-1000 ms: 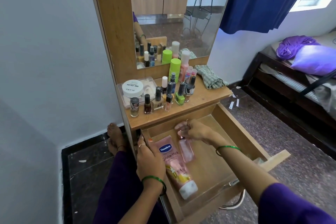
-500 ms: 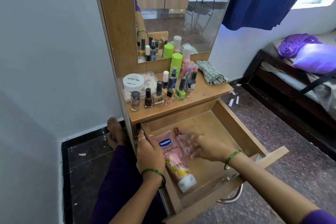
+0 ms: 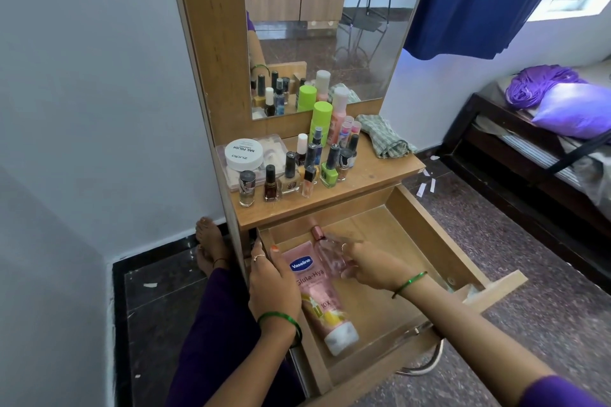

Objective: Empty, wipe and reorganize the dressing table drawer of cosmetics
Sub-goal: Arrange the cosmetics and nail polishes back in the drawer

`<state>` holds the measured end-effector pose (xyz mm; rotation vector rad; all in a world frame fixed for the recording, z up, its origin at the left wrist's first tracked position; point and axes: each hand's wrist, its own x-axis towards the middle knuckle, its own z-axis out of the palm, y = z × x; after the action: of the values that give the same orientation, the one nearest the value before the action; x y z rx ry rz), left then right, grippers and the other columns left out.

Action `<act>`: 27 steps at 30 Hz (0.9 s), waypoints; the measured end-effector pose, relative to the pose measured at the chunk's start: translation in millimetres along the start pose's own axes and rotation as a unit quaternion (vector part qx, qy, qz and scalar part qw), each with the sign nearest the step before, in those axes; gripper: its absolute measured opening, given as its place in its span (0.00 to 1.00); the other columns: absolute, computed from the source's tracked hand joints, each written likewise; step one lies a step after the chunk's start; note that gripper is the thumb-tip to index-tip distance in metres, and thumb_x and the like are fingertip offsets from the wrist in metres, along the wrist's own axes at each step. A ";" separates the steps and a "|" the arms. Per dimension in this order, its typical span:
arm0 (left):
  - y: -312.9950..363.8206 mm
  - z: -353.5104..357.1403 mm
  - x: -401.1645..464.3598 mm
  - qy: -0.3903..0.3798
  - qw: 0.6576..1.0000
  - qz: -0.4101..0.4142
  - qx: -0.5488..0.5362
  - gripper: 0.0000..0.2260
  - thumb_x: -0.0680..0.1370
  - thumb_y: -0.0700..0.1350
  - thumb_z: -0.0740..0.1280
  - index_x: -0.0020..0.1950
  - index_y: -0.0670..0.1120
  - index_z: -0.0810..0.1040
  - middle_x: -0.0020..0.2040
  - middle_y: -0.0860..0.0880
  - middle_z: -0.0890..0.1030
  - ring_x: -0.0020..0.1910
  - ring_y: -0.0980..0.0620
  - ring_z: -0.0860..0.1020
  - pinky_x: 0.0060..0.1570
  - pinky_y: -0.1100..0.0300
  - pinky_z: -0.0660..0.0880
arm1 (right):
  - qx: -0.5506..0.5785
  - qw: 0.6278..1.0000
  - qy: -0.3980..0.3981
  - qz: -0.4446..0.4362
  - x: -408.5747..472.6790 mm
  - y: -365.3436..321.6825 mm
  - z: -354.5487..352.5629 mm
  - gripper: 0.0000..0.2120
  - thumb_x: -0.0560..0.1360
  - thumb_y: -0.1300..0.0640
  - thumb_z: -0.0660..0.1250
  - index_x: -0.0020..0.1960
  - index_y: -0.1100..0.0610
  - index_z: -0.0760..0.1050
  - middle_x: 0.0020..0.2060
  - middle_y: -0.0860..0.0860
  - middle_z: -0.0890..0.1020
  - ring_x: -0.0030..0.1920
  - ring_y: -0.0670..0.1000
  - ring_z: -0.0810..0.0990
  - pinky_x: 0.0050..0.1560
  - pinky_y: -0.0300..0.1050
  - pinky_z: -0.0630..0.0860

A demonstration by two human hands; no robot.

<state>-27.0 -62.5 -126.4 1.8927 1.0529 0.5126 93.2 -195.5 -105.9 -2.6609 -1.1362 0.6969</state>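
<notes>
While the drawer is standing pulled out under the tabletop, the right hand is curling its fingers round a clear pink bottle with a rose-coloured cap, holding it low inside the drawer, tilted, cap towards the back. Whether the bottle is touching the drawer floor cannot be told. The left hand is gripping the drawer's left wall, thumb inside and fingers outside, just beside a pink Vaseline tube. The tube is lying flat along the left side of the drawer, white cap towards the person, right next to the bottle. The two hands are apart, with the tube's upper end between them. On the tabletop, nail polish bottles are standing clustered, with a white jar lying on a clear box at the left, a green spray can behind, and a folded cloth at the right. A mirror is rising behind them.
</notes>
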 end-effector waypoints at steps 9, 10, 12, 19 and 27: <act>1.2 -1.1 -1.2 -0.003 1.000 0.001 0.003 0.18 0.82 0.52 0.51 0.68 0.48 0.67 0.50 0.49 0.79 0.41 0.54 0.77 0.29 0.65 0.69 | 0.067 0.954 0.278 -0.088 -19.8 -27.2 -59.8 0.08 0.76 0.57 0.65 0.55 0.55 0.78 0.58 0.47 0.75 0.39 0.45 0.78 0.46 0.32 0.76; 2.0 -1.4 -1.3 -0.003 1.000 0.001 0.004 0.17 0.82 0.52 0.51 0.68 0.48 0.67 0.50 0.49 0.79 0.40 0.54 0.76 0.29 0.66 0.67 | 0.080 0.937 0.328 -0.096 -16.7 -28.5 -73.7 0.08 0.76 0.59 0.65 0.55 0.56 0.78 0.54 0.47 0.77 0.37 0.44 0.77 0.44 0.32 0.76; 2.5 -1.5 -1.9 -0.002 1.000 0.002 0.007 0.18 0.82 0.51 0.51 0.68 0.47 0.67 0.52 0.47 0.80 0.42 0.53 0.77 0.29 0.66 0.65 | 0.097 0.901 0.410 -0.098 -5.2 -29.2 -106.1 0.06 0.76 0.62 0.65 0.52 0.60 0.77 0.49 0.49 0.77 0.37 0.43 0.76 0.43 0.34 0.76; 1.5 -1.2 -3.1 -0.004 1.000 0.007 0.009 0.20 0.81 0.52 0.50 0.70 0.48 0.65 0.57 0.47 0.79 0.51 0.48 0.80 0.36 0.62 0.72 | 0.084 0.891 0.446 -0.037 57.1 -29.1 -198.6 0.17 0.74 0.59 0.66 0.63 0.57 0.74 0.56 0.54 0.80 0.55 0.51 0.77 0.57 0.40 0.72; 5.4 -3.3 -2.8 0.002 1.000 0.009 0.003 0.22 0.80 0.54 0.49 0.71 0.49 0.65 0.55 0.49 0.79 0.47 0.52 0.80 0.36 0.60 0.76 | 0.056 0.931 0.357 0.047 101.6 -21.7 -212.7 0.16 0.72 0.60 0.66 0.59 0.59 0.76 0.52 0.60 0.81 0.51 0.59 0.79 0.49 0.43 0.72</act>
<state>-28.4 -64.5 -119.9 1.9089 1.0428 0.5236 242.3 -101.2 52.0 -2.5201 -0.7342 -0.2063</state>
